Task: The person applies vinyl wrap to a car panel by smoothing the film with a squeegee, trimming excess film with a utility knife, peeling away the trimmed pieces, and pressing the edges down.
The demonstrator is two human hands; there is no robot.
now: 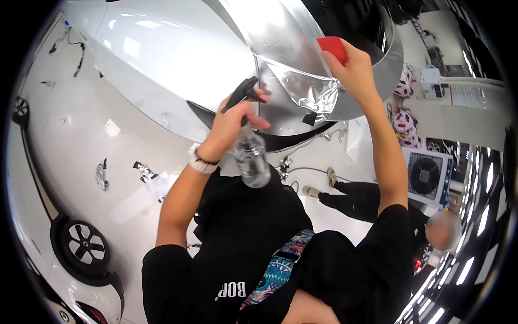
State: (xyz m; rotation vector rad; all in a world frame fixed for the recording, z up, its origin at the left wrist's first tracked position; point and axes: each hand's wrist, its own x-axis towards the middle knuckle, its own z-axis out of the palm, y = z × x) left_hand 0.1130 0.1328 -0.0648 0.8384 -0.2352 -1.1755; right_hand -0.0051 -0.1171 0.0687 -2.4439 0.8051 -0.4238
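Okay, the left hand [229,123] is wrapped around a spray bottle [252,162] just under its black sprayer head [238,96], clear body hanging below the palm in front of the torso; probably gripped high so the fingers sit near the trigger. Those fingers are blurred, so can't tell if the trigger is pressed.

The right hand [353,67] is clamped on a flat red tool [333,49], thumb on one side, fingers mostly hidden behind. Much of the flat part pokes out past the grip, likely to leave an edge usable. It's up over the silver film [288,81]; contact unclear from this angle.

Film lies on the car body [156,40], smooth in places, bunched into shiny creases near the lower edge, seemingly slack there. Small black piece [309,118] beside the creases, purpose unclear. Hands well apart, one item each, probably so both are within reach. Foil-like scrap [101,174] on the floor; another person [350,202] stands off right.
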